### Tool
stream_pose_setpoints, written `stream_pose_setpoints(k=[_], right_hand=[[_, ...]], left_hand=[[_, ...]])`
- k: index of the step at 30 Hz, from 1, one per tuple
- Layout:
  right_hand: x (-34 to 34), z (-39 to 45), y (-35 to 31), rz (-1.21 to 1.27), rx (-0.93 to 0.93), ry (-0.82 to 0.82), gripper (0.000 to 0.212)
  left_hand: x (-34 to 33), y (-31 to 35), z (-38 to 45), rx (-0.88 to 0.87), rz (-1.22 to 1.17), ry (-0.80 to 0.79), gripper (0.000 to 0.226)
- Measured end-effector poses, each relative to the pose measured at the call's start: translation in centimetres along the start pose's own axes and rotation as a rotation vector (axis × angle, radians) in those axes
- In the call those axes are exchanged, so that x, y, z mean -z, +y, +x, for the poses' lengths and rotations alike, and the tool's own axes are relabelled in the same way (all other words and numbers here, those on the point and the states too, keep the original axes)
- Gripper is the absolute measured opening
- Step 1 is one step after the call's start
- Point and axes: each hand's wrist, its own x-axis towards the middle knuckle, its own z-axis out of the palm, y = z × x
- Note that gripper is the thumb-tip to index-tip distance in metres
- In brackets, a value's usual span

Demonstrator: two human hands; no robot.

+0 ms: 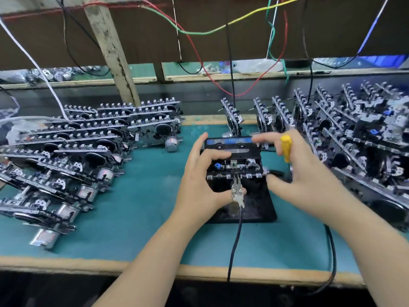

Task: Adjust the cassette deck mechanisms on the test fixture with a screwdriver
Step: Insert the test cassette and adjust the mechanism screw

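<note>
Left hand [200, 180] grips deck mechanism [235, 167]; right hand [303, 173] holds screwdriver [286, 147].

Left hand [200, 180] and right hand [305, 178], fingers curled.

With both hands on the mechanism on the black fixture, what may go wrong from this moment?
1. The right hand holds the yellow-handled screwdriver tucked away while its fingers reach for the cassette deck mechanism; the tool might slip or scratch parts.
2. The metal clip with the dark cable sits beside the left hand's thumb; a nudge could pull it off.
3. The stacked mechanisms at the right stand close to the right forearm and might be knocked.
</note>
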Motion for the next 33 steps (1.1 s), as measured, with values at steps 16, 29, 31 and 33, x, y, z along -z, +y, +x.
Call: stream_pose_setpoints(k=[16, 29, 31, 33], right_hand=[[-5.6, -0.8, 2.7, 0.213, -0.146, 0.122, 0.040], [-5.4, -3.3, 1.6, 0.236, -0.018, 0.239, 0.064], [-5.6, -3.5, 1.6, 0.229, -0.011, 0.241, 0.065], [-5.6, -3.6, 1.5, 0.216, 0.010, 0.258, 0.065]], left_hand=[[-0.2, -1.3, 0.0, -0.062, -0.068, -0.014, 0.071], [-0.3, -0.2, 0.3, 0.002, -0.022, 0.001, 0.065], [-0.3, -0.3, 0.2, 0.002, -0.008, -0.005, 0.065], [-0.3, -0.3, 0.2, -0.007, 0.004, 0.000, 0.064]])
